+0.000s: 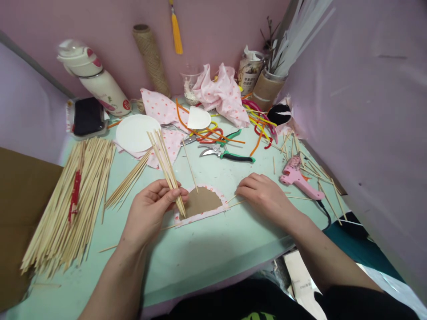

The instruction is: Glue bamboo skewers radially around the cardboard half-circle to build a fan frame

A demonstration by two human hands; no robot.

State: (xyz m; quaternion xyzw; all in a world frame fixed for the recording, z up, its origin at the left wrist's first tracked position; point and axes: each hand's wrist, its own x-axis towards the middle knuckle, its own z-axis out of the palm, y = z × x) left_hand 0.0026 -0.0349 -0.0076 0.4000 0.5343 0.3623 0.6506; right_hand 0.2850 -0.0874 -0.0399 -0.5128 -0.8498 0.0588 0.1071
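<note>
My left hand (pixel 155 200) has thin sticks (pixel 169 172) pinched, right hand (pixel 262 194) curled near the cardboard half-circle (pixel 206 202), can't tell its grip tbh.

tabletop (pixel 213 262) is showing pale mint | held sticks (pixel 166 162) are showing straw-yellow | half-round panel (pixel 205 202) toward front edge is pairing plain brown with pale-pink, red-dotted border (pixel 201 216) | glue gun (pixel 296 174) near right edge is showing pink | bottle (pixel 103 89) near back-left corner is carrying pink patches on white
</note>
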